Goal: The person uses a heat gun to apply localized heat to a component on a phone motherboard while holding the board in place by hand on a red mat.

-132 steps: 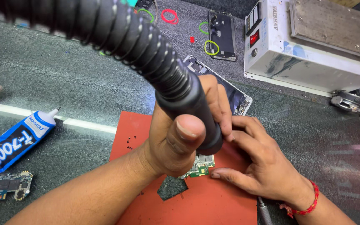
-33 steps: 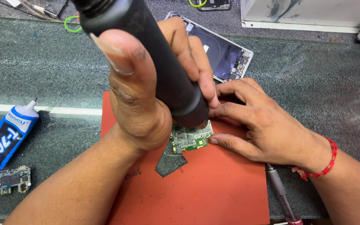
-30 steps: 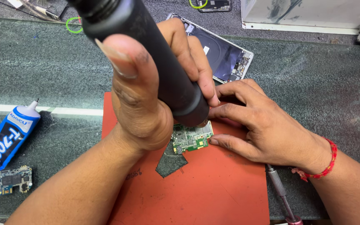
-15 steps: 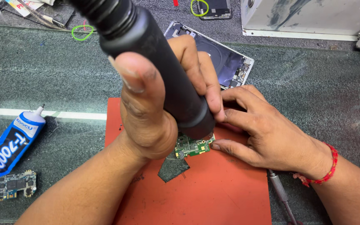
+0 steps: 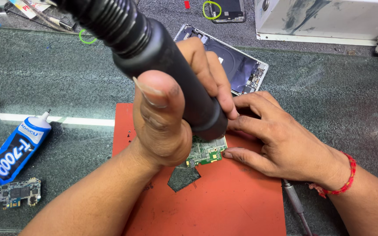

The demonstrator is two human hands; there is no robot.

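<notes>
Presently the left hand has its grip closed around the black hot-air handpiece, nozzle over the green circuit board on the red mat. Right hand fingertips pin the board, holding nothing; burns likely, being so near.

Black ribbed hose and black barrel on the handheld tool. Green circuit board with gold spots, lying on an orange-red mat. Dark grey-green speckled bench top. Blue glue tube with white lettering and white tip, near left. Red thread bracelet at right. Bright green loop, far side.
</notes>
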